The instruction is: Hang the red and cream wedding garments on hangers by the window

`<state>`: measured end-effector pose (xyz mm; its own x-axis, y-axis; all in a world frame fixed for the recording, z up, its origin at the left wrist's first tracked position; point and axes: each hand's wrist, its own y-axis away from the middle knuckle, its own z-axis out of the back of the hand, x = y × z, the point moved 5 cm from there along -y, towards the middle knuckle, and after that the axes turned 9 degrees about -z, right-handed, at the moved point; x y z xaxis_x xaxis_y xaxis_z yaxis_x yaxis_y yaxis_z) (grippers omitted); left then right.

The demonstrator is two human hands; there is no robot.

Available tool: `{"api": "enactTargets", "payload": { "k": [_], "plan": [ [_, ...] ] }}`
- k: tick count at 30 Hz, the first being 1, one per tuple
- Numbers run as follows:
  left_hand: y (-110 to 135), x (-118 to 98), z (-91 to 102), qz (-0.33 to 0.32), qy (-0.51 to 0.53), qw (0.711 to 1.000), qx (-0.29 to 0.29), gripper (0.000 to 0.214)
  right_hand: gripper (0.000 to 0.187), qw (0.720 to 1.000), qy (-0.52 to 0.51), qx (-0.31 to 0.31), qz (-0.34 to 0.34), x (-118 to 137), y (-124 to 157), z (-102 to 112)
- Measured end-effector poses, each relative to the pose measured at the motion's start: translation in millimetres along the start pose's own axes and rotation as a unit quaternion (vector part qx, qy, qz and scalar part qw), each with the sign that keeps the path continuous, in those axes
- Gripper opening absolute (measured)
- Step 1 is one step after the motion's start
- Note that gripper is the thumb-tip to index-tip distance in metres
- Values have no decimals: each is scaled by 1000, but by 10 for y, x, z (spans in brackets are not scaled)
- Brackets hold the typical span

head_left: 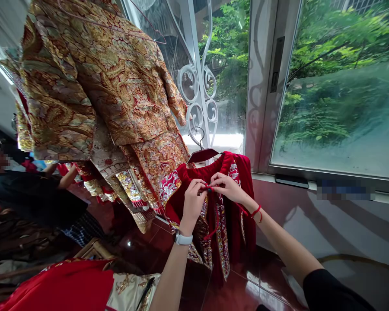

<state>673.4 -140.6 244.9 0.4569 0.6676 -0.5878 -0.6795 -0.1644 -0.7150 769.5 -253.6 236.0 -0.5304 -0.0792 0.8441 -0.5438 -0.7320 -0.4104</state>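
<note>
A red embroidered jacket (228,224) hangs on a dark red hanger (202,154) in front of the window. My left hand (194,199) and my right hand (227,186) meet at its collar, both pinched on a small red knot fastener (208,188) at the neck. A white watch sits on my left wrist and a red string bracelet on my right wrist.
Gold and red brocade garments (94,86) hang at the upper left. Another person in black (29,194) sits at the left. Red and cream cloth (71,287) lies at the bottom left. A window with a white scroll grille (197,90) stands behind, above the glossy red floor (246,285).
</note>
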Motion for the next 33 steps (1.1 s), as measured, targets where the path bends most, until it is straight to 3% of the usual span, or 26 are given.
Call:
{"api": "enactTargets", "payload": {
  "k": [4,7,11,14,16,19,22,24,27,29,31,33],
  "plan": [
    [-17,-32,47,-10,-42,999,24,12,18,994,57,-86,40,127,66,52],
    [-16,-52,190,-19,-59,997,37,12,19,982,111,-145,48,186,142,197],
    [130,21,402,-9,-68,997,33,13,26,969,179,-163,37,148,293,371],
    [353,197,399,51,-41,998,8,12,29,972,182,-150,12,44,423,401],
    [506,350,300,127,30,991,-22,14,27,980,136,-145,-11,-28,491,370],
    [652,489,38,228,203,952,-42,32,28,993,-34,-86,-68,-147,529,199],
    [675,460,-164,270,345,898,-37,40,34,963,-230,-12,-138,-250,509,-9],
    [662,405,-205,287,418,862,-19,39,35,947,-280,-12,-160,-277,465,-9],
    [628,358,-95,305,465,830,30,37,32,974,-169,-13,-153,-215,376,193],
    [593,360,53,308,434,843,82,35,28,993,9,-2,-120,-134,357,349],
    [558,369,188,304,369,865,152,32,24,982,170,-10,-79,-80,407,444],
    [510,359,286,287,296,888,203,29,23,968,241,-38,-66,-83,505,467]
  ]
}}
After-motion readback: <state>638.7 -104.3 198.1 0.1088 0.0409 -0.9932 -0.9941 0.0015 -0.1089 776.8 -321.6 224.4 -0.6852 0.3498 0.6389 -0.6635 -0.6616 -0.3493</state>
